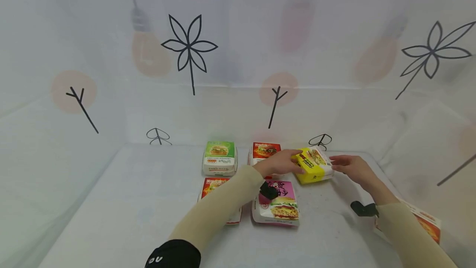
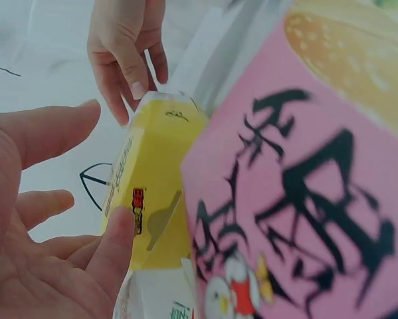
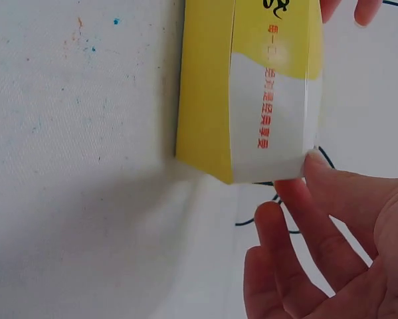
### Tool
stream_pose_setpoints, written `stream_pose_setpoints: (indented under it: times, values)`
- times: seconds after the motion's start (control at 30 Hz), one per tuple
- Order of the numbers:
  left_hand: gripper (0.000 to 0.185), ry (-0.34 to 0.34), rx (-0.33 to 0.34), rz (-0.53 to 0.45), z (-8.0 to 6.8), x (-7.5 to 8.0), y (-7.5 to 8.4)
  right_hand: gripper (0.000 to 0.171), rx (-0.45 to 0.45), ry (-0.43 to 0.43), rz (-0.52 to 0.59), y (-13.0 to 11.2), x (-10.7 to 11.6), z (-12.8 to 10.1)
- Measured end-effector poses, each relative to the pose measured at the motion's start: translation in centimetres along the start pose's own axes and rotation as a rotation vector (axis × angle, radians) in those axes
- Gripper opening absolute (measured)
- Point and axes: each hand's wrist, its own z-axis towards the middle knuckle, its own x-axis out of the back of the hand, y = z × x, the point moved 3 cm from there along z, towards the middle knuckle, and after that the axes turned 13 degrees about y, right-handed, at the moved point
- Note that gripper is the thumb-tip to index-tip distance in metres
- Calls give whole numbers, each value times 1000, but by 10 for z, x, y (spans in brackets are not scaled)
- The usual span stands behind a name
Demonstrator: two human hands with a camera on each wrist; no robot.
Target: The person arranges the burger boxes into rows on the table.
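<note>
A yellow-and-white burger box (image 1: 314, 168) sits between my two hands at the back right of the white table. My left hand (image 1: 280, 163) is at its left end, fingers spread, and in the left wrist view one fingertip overlaps the yellow end panel (image 2: 155, 226). At the opposite end is my right hand (image 1: 351, 169). In the right wrist view its thumb (image 3: 348, 189) touches a white corner of the box, while the other fingers extend loosely past the end. A pink burger box (image 1: 277, 206) lies in front of the left hand, partly covered by its wrist strap.
A green burger box (image 1: 219, 158) and a red one (image 1: 265, 149) stand along the back. Another red box (image 1: 215, 183) lies partly hidden under my left sleeve. At the right, a box (image 1: 429, 228) shows beside my right forearm. Printed white cloth (image 1: 238, 111) rises behind the table.
</note>
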Motion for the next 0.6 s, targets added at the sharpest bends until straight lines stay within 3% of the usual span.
stream_pose_setpoints:
  times: [0.27,0.6]
  values:
    - [73,18,10,1,4,-7,5,58,-5,-8,4,3,2,-1]
    - [68,65,76,10,10,-12,6,75,-8,-48,17,1,2,3]
